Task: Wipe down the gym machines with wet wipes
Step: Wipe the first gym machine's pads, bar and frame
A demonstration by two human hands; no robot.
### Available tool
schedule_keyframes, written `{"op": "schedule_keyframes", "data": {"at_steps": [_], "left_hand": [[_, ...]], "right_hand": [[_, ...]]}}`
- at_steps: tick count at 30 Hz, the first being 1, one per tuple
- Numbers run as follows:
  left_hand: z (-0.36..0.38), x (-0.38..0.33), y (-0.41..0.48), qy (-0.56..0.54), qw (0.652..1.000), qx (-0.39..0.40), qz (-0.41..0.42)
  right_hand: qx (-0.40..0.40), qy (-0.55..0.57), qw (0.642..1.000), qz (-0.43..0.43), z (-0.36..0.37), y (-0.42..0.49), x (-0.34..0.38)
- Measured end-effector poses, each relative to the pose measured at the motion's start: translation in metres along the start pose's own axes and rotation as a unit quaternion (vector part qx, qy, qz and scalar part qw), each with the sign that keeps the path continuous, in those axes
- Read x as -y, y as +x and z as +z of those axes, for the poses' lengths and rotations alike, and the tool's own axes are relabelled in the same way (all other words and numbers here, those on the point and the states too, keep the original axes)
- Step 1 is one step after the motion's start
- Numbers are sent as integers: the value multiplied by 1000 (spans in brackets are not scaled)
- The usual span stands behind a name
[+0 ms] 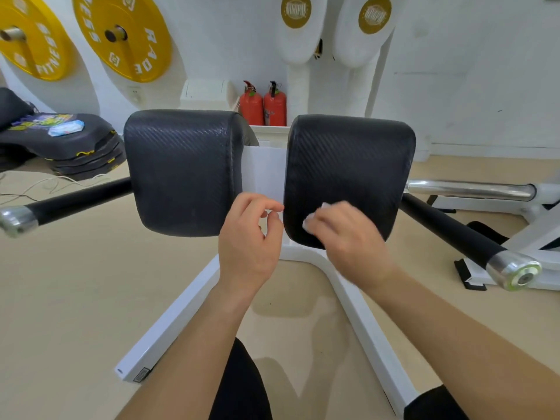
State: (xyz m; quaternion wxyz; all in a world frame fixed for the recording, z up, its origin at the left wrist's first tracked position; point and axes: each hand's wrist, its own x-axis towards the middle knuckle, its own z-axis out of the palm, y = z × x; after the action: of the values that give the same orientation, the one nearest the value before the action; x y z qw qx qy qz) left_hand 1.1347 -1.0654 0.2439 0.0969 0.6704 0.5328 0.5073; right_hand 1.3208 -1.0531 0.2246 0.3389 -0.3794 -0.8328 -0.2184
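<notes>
At the upper left of the frame we see two yellow weight plates [121,34] on pegs. Below them is a stack of black step platforms [81,147] with a pale blue wipe packet [66,128] lying on top. The machine's left black foam handle [78,200] runs out to the left edge and the right black foam handle [451,230] to the lower right, so its long axis crosses the frame. Between them stand two glossy, diagonally woven cushions, the left black textured pad [181,171] and the right black textured pad [357,165]. The left hand [247,241] hovers at the gap, fingers loosely curled, holding nothing. The right hand [348,237] grips a crumpled white wet wipe [308,223] against the right pad's lower left corner. The wipe is so bunched that we cannot tell its long axis. Two red fire extinguishers [263,106] stand behind the gap.
</notes>
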Motion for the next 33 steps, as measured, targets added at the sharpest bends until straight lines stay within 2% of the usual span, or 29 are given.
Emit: {"op": "schedule_keyframes", "data": {"at_steps": [4, 7, 12, 15, 18, 23, 26, 30, 33], "left_hand": [[-6, -3, 3, 0, 999, -18, -29], [-11, -6, 2, 3, 999, -23, -29], [-17, 0, -2, 5, 999, -26, -21], [-20, 6, -6, 10, 1000, -13, -24], [-21, 10, -8, 15, 999, -4, -32], [-11, 0, -5, 4, 999, 8, -34], [-7, -5, -7, 0, 999, 31, -16], [-4, -5, -6, 5, 998, 57, -7], [5, -10, -4, 1, 997, 76, 9]], "right_hand": [[-46, -14, 994, 96, -20, 84, -23], [-62, -15, 991, 114, -14, 111, -21], [-17, 4, 1000, 23, 14, 39, 18], [11, 7, 1000, 3, 23, -10, 29], [48, 12, 998, 33, 16, -31, 26], [-35, 25, 988, 149, -4, 18, 6], [-44, 9, 990, 136, 6, 7, 10], [9, 9, 990, 144, 4, -56, 14], [32, 10, 986, 163, -15, -70, 8]]}}
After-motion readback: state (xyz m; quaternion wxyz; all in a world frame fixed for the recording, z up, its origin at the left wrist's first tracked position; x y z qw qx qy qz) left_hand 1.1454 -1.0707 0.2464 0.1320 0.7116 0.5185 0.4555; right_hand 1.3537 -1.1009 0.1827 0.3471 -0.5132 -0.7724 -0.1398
